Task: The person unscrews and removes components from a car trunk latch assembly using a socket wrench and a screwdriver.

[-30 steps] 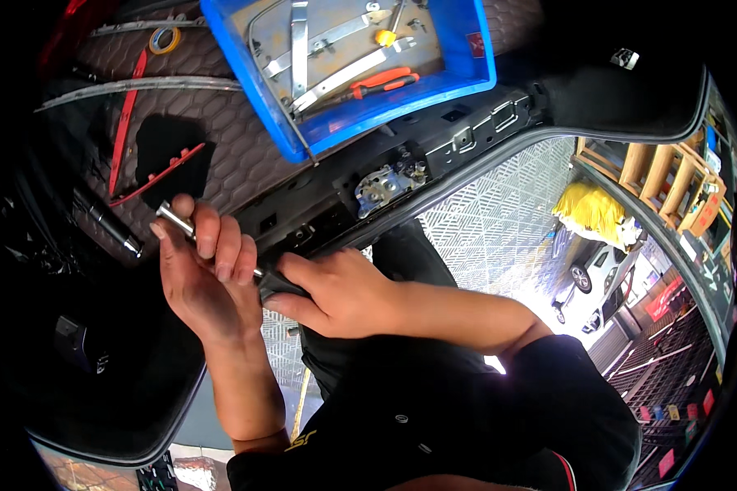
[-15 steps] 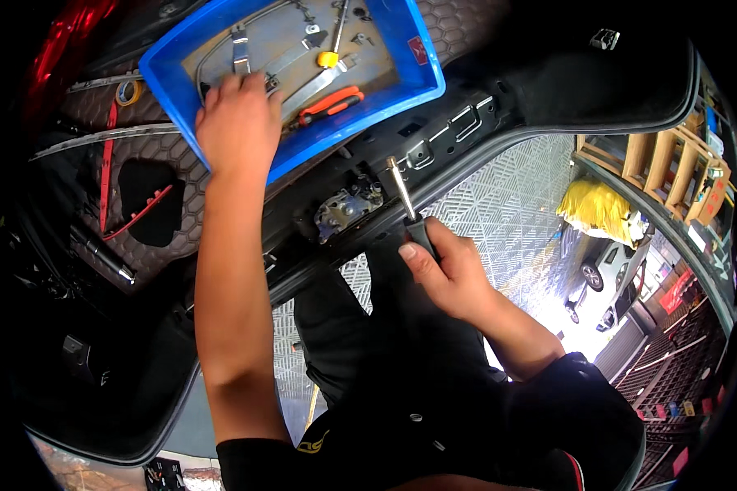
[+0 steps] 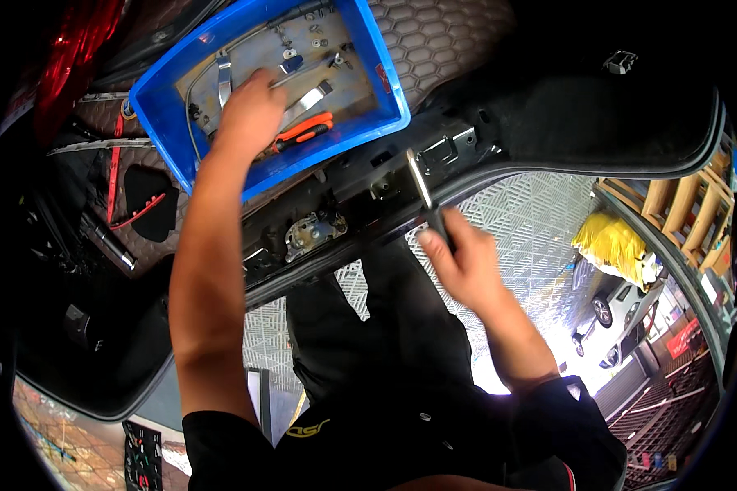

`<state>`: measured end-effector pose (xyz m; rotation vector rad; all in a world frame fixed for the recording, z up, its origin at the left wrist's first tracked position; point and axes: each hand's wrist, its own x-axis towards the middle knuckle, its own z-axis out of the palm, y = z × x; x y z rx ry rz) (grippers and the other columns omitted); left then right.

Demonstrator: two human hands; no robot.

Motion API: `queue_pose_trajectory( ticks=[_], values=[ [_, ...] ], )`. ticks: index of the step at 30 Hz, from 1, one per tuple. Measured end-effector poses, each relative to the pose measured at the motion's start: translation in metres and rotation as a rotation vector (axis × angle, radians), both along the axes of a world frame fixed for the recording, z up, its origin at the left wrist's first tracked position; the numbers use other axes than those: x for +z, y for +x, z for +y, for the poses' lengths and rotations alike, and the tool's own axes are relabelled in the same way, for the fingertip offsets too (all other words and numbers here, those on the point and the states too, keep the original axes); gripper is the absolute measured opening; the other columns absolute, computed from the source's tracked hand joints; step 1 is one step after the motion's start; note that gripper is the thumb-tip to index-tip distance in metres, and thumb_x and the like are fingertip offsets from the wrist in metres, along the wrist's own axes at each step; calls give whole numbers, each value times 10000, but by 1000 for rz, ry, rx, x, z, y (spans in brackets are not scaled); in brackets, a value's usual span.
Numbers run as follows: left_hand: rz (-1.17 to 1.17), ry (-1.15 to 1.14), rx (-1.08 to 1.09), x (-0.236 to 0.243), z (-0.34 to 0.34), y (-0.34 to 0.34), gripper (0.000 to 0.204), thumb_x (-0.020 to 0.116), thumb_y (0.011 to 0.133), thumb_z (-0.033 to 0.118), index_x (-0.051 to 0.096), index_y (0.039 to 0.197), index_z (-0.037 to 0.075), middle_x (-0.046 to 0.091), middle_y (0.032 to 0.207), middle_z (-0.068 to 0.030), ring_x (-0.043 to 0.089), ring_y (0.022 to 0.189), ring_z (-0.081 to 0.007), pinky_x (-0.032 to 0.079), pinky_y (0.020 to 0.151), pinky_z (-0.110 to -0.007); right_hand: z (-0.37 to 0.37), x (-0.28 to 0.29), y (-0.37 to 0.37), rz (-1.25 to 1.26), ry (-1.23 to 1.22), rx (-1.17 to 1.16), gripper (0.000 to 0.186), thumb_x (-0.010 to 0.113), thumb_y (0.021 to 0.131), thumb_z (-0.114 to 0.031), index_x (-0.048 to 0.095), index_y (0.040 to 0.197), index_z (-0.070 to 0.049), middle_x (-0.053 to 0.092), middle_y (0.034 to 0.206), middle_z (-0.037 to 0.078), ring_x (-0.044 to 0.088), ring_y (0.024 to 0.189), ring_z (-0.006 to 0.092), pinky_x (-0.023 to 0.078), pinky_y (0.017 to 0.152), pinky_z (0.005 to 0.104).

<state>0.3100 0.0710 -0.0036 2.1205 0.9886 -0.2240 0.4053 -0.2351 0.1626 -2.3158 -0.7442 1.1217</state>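
My left hand (image 3: 252,114) reaches down into a blue plastic bin (image 3: 364,131), smeared by motion. A thin metal rod (image 3: 301,72) lies beside its fingertips; whether they grip it cannot be made out. Close by in the bin are orange-handled pliers (image 3: 305,129), a bent metal strip (image 3: 309,100), another flat metal bracket (image 3: 224,78) and several small fasteners (image 3: 339,59). Closed around a black handle, my right hand (image 3: 473,266) holds a socket driver (image 3: 420,178), its bright shaft pointing up and away over the black sill. The handle is partly hidden by the fingers.
A metal latch (image 3: 313,236) sits in the car's open sill below the bin. Red trim strips (image 3: 115,172), a dark pad (image 3: 151,213) and a black flashlight-like cylinder (image 3: 110,241) lie at left. Wooden shelving (image 3: 680,204) and a yellow cover (image 3: 610,245) stand at right.
The view has shifted, so the bin appears further left. My left hand has moved toward the rod, whose yellow collar no longer shows. My right hand keeps its hold on the socket driver.
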Motion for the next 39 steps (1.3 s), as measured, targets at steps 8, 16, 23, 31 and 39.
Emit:
queue_pose_trajectory(
  ticks=[8,16,23,31,39],
  values=[
    [-265,-586,375,114,-39,-122,307,597,1065,259,681,1100,-35,599,808,3,484,670,-55,384,592,-215,54,-15,95,-378,292,449,414,724,933,-420,738,1186,-93,742,907,126,734,768,295,573,663,376],
    [-402,-638,569,114,-49,-156,358,633,1050,298,708,1028,-52,561,707,26,436,587,-22,311,516,-194,86,-1,96,-125,372,710,358,778,901,-227,736,1175,0,758,991,165,751,821,282,582,724,334],
    [-419,-687,521,114,-57,-180,370,597,1068,283,645,1105,-82,547,705,-17,409,575,-55,301,507,-222,107,-1,79,-52,468,774,356,784,897,-229,740,1171,-6,754,932,147,736,768,261,569,691,327],
    [-481,-743,650,115,-58,-217,356,642,1043,271,689,1060,-81,619,734,-20,442,590,-35,342,513,-208,125,8,62,-96,483,962,369,798,870,-228,749,1172,-21,746,901,130,713,722,246,559,645,319],
    [-319,-956,540,108,-53,-273,366,670,1020,311,716,1015,-52,542,673,26,418,581,-29,301,507,-219,133,4,26,-571,751,1315,515,865,697,-338,775,1185,-197,467,671,-43,556,585,100,490,518,245]
  ],
)
